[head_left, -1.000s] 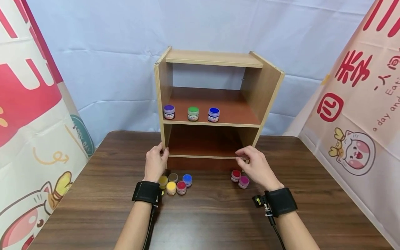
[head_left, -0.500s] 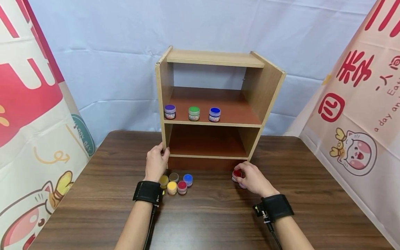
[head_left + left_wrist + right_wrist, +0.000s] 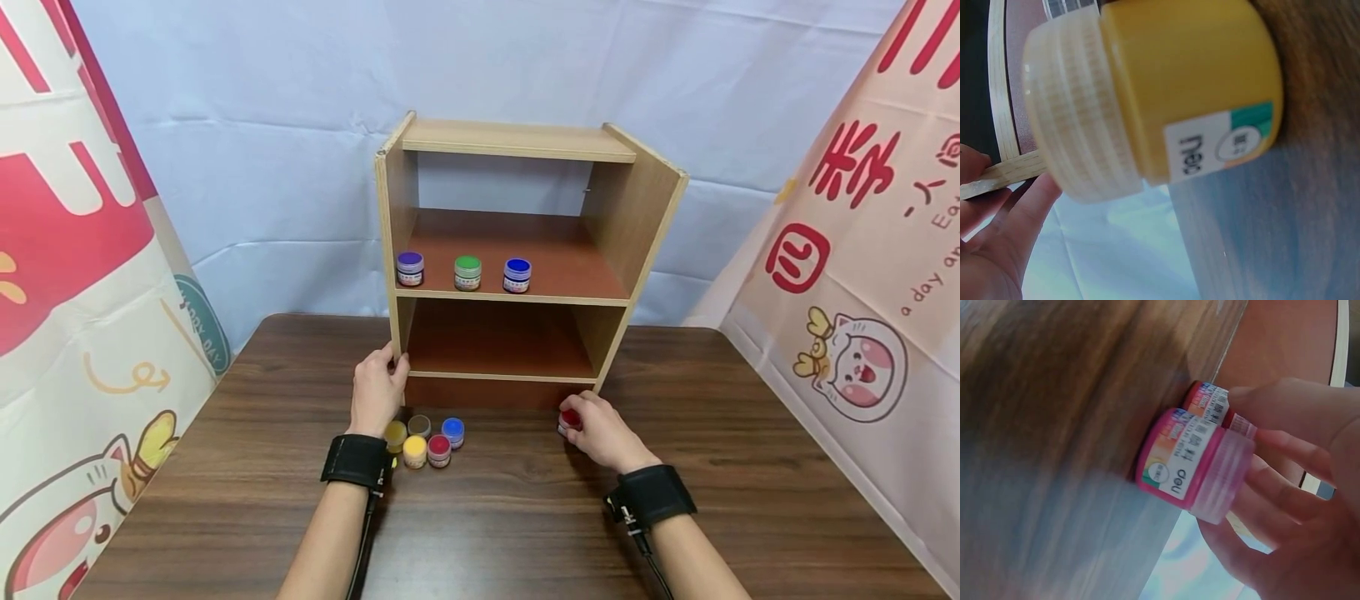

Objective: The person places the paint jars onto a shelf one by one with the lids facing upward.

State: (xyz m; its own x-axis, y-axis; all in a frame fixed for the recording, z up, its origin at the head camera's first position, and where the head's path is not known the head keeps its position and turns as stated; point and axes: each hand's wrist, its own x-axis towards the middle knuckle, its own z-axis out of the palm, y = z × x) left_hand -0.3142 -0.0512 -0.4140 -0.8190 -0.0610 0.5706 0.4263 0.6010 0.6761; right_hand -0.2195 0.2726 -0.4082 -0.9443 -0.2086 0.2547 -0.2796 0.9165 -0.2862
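My left hand (image 3: 377, 392) pinches the lower left side panel of a small wooden shelf (image 3: 517, 142); in the left wrist view, thumb and fingers lie on both sides of the panel's edge (image 3: 1013, 172). A mustard-yellow paint jar (image 3: 1191, 56) stands close by that wrist. At the shelf's lower right front corner, my right hand (image 3: 606, 432) holds a red-capped paint jar (image 3: 567, 421) between thumb and fingers. A magenta paint jar (image 3: 1175, 459) stands right beside it in the right wrist view, hidden under the hand in the head view.
Purple (image 3: 410, 270), green (image 3: 468, 274) and blue (image 3: 517, 277) paint jars line the middle shelf's front edge. Several more, among them a yellow jar (image 3: 415, 452) and a blue jar (image 3: 453, 432), stand on the brown table (image 3: 495, 533) beside the left hand.
My right hand has come down from the shelf's lower right front edge onto the red jar, and its fingers have closed about it. My left hand keeps its place on the panel.
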